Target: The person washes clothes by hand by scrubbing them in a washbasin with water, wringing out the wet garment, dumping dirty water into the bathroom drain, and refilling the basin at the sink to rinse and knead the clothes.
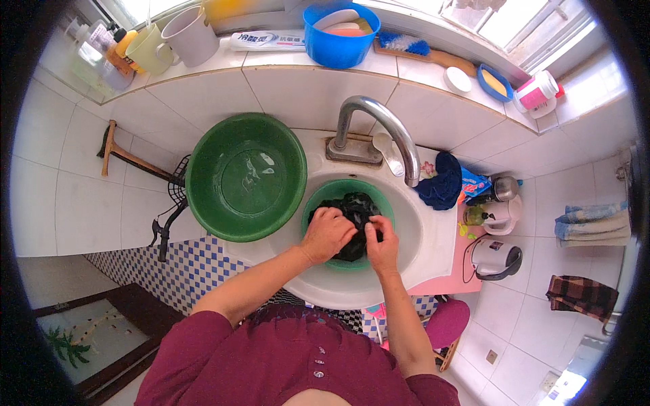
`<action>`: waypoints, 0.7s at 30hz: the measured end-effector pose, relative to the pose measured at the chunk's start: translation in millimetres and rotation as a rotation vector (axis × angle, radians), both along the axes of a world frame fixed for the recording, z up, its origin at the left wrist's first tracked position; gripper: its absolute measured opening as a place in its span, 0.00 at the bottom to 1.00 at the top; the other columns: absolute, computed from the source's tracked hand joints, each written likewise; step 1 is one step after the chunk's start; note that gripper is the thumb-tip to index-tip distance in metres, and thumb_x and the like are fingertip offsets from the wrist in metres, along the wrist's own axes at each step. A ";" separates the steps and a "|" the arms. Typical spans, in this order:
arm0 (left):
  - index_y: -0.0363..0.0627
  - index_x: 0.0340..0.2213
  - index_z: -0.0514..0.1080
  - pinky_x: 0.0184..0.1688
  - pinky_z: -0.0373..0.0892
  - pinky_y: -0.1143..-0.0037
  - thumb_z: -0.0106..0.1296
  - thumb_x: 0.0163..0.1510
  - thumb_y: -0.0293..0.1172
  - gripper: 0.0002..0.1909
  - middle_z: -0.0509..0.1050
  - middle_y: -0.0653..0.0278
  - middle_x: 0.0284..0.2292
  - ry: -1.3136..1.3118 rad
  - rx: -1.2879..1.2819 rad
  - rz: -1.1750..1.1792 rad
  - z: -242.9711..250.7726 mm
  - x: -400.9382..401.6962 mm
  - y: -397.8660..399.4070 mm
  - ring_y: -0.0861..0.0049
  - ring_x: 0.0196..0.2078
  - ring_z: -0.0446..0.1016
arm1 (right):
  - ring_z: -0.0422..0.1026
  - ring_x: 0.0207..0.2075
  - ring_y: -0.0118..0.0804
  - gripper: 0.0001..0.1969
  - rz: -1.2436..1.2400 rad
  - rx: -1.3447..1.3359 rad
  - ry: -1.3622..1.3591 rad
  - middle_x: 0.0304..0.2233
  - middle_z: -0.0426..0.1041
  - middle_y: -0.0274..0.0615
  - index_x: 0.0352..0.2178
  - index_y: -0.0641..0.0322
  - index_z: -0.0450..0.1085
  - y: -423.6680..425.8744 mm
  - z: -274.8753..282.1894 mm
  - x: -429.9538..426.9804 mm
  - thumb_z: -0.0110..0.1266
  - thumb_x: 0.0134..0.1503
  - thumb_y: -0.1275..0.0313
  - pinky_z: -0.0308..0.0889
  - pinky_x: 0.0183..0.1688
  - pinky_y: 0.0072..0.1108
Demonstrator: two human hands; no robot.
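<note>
Black wet cloth (355, 204) lies bunched in a small green basin (330, 191), which stands in the white ceramic sink (409, 234). My left hand (329, 234) is curled over the cloth's left side, fingers closed on it. On the right side, my right hand (382, 244) pinches the cloth between thumb and fingers. Both hands are inside the basin's rim, a short distance apart. Over the sink's back right arches a chrome faucet (373, 103). A larger dark green basin (246, 175) sits to the left, overlapping the sink's edge, with a little water in it.
A dark blue cloth (440, 185) rests on the sink's right corner. Beyond it are a pump bottle (475, 215) and an electric kettle (492, 258). The tiled ledge holds a blue tub (341, 48), a scrubbing brush (406, 44) and mugs (192, 38). A handlebar (165, 223) protrudes at left.
</note>
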State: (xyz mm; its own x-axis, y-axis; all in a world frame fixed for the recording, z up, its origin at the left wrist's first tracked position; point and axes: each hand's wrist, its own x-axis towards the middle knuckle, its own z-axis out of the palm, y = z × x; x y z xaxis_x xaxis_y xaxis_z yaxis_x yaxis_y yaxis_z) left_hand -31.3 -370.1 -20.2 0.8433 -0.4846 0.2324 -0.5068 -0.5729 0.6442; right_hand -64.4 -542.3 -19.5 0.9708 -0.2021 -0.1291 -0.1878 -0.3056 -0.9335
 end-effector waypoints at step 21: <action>0.43 0.42 0.68 0.46 0.64 0.59 0.35 0.59 0.40 0.18 0.70 0.47 0.43 0.689 0.297 0.373 -58.9 45.1 -38.2 0.51 0.44 0.69 | 0.67 0.31 0.59 0.13 0.304 -0.455 -0.151 0.31 0.69 0.55 0.25 0.65 0.70 13.4 -121.4 62.2 0.50 0.51 0.63 0.61 0.35 0.42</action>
